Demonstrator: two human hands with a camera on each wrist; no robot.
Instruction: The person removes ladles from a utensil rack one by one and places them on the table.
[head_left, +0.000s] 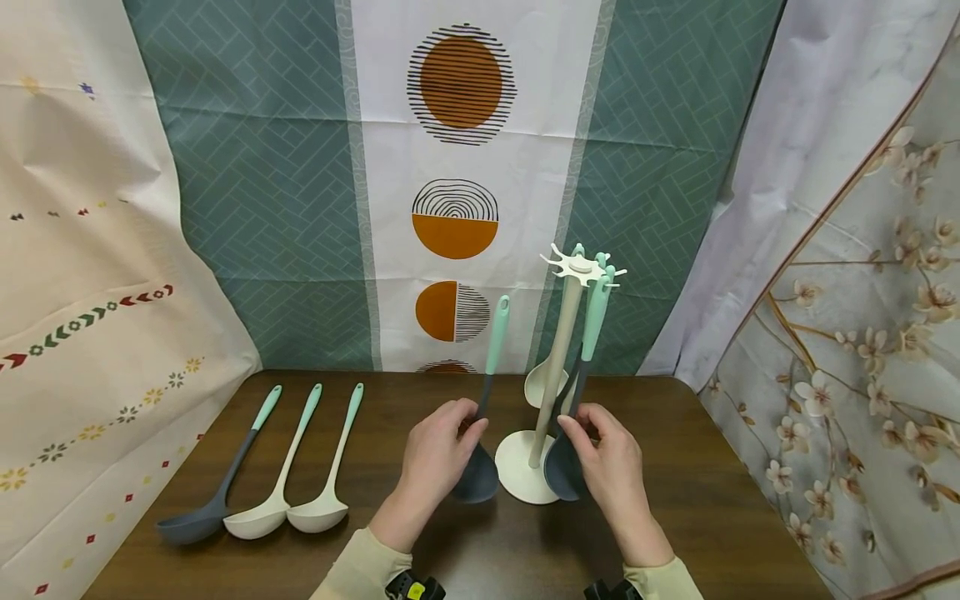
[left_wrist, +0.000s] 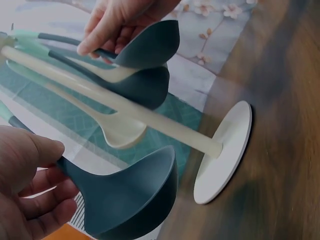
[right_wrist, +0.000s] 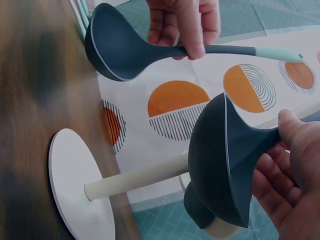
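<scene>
My left hand point(head_left: 438, 450) pinches a dark ladle point(head_left: 480, 483) by its lower shaft, bowl down and mint handle up, just left of a cream utensil stand point(head_left: 558, 354). On the stand's other side, my right hand point(head_left: 609, 454) pinches the shaft of another dark ladle point(head_left: 564, 473), whose mint handle reaches up to the stand's hooked top point(head_left: 581, 267). Behind that one, a further dark ladle point(left_wrist: 152, 90) and a cream ladle point(left_wrist: 122, 131) hang by the pole. Part of one more cream ladle point(left_wrist: 112, 74) shows between the dark bowls in the left wrist view.
On the left of the brown table point(head_left: 375, 554) lie a dark ladle point(head_left: 191, 527) and two cream ladles, the nearer to the middle point(head_left: 321, 514) beside the other point(head_left: 258, 522). The stand's round base point(head_left: 517, 471) rests between my hands. Patterned cloths point(head_left: 262, 167) hang behind the table.
</scene>
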